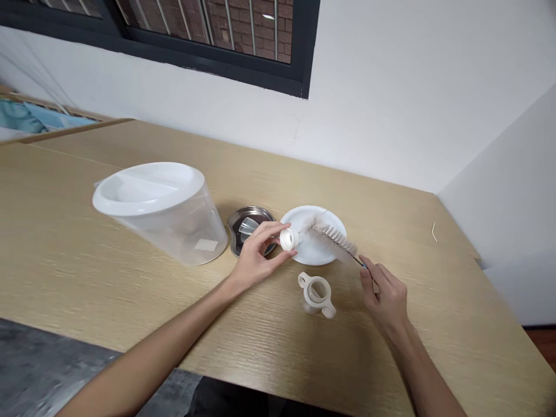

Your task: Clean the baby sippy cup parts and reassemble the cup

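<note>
A small white ring-shaped bottle cap (287,239) is pinched between the thumb and fingers of my left hand (256,258). Its round opening faces me. My right hand (386,292) grips the thin wire handle of a bottle brush (336,236) with white bristles. The brush points left, its tip a little to the right of the cap; whether the two touch I cannot tell. Both are held above a white plate (319,256). Below the plate stands a small translucent piece with two side handles (316,294), open at the top.
Left of the plate lies a kidney-shaped steel tray (234,220) with a clear funnel-like piece (248,226) in it. A large translucent pitcher (174,223) with a white lid stands further left. The wooden table (452,324) meets a white wall under a window.
</note>
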Demonstrator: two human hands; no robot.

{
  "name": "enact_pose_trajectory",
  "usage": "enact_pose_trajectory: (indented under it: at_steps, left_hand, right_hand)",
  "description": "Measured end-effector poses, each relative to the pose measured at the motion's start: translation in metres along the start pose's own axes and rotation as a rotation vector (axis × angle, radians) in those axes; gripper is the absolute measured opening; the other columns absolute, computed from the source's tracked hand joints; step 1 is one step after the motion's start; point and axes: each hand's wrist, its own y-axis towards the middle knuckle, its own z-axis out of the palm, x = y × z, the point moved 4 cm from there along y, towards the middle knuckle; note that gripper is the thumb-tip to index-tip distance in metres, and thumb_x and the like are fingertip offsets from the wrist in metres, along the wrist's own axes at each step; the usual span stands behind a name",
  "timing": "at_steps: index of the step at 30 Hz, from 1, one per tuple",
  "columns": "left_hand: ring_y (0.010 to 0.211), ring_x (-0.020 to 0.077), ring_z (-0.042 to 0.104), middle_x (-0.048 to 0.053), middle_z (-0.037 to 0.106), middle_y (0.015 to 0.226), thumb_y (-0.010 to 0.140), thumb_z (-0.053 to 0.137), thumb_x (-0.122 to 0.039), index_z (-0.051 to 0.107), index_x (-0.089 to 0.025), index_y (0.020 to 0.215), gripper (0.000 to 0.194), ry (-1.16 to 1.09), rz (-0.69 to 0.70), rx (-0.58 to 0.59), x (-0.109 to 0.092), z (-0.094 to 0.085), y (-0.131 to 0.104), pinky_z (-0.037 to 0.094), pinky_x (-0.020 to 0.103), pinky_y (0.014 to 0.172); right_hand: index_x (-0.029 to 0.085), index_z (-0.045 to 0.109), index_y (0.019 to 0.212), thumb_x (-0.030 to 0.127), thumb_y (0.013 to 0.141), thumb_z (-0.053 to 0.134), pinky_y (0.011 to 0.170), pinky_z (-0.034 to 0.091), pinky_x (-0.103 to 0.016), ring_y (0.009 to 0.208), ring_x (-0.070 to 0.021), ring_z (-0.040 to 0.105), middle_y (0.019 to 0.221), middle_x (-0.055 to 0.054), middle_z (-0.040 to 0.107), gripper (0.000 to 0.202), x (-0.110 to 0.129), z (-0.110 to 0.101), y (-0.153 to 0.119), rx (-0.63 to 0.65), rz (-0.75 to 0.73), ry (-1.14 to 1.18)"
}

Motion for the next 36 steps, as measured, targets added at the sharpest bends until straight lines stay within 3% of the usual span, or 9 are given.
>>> enact_pose_trajectory:
  at_steps: [5,11,16,23,36]
  left_hand:
    - [0.106,0.0209,0.063,0.011,0.064,0.117,0.08,0.082,-0.026,0.069,-0.025,0.126,0.048,-0.012,0.011,0.006,0.0017,0.0002,-0.0001,0.058,0.031,0.08]
    - [0.106,0.0206,0.062,0.01,0.064,0.117,0.079,0.083,-0.026,0.069,-0.025,0.125,0.048,-0.031,0.002,-0.013,0.0021,-0.0008,0.0001,0.058,0.031,0.081]
    - [0.107,0.0205,0.062,0.01,0.064,0.118,0.08,0.082,-0.024,0.07,-0.025,0.125,0.046,-0.032,0.024,-0.007,0.0023,-0.0004,-0.0003,0.059,0.031,0.08]
    - [0.104,0.0205,0.063,0.01,0.063,0.116,0.078,0.084,-0.024,0.07,-0.025,0.125,0.048,-0.041,0.029,-0.033,0.0027,-0.0013,0.0003,0.061,0.032,0.08]
    - [0.103,0.0185,0.064,0.009,0.063,0.117,0.079,0.083,-0.022,0.069,-0.025,0.125,0.049,-0.039,0.043,-0.043,0.0032,-0.0023,0.0004,0.06,0.029,0.078]
  right_hand:
    - [0.013,0.063,0.13,0.014,0.099,0.055,0.057,0.04,-0.023,0.059,-0.0098,0.052,0.073,0.0,0.058,0.032,0.0049,0.0023,-0.0006,0.04,-0.08,0.091]
    - [0.014,0.064,0.129,0.014,0.1,0.053,0.062,0.044,-0.023,0.067,-0.0102,0.059,0.085,-0.004,0.067,0.03,0.0023,0.0009,0.0,0.02,-0.003,0.063]
    - [0.012,0.064,0.128,0.014,0.099,0.054,0.057,0.04,-0.023,0.059,-0.0095,0.051,0.072,0.0,0.058,0.03,0.007,0.0014,0.0003,0.037,-0.074,0.104]
    - [0.013,0.064,0.128,0.013,0.099,0.055,0.061,0.043,-0.024,0.065,-0.0101,0.056,0.082,-0.003,0.065,0.03,0.0019,0.0006,0.0003,0.008,-0.017,0.074]
    - [0.01,0.064,0.128,0.009,0.097,0.055,0.058,0.04,-0.024,0.062,-0.0099,0.053,0.078,-0.002,0.061,0.032,0.0047,-0.0013,-0.0007,-0.004,-0.074,0.133]
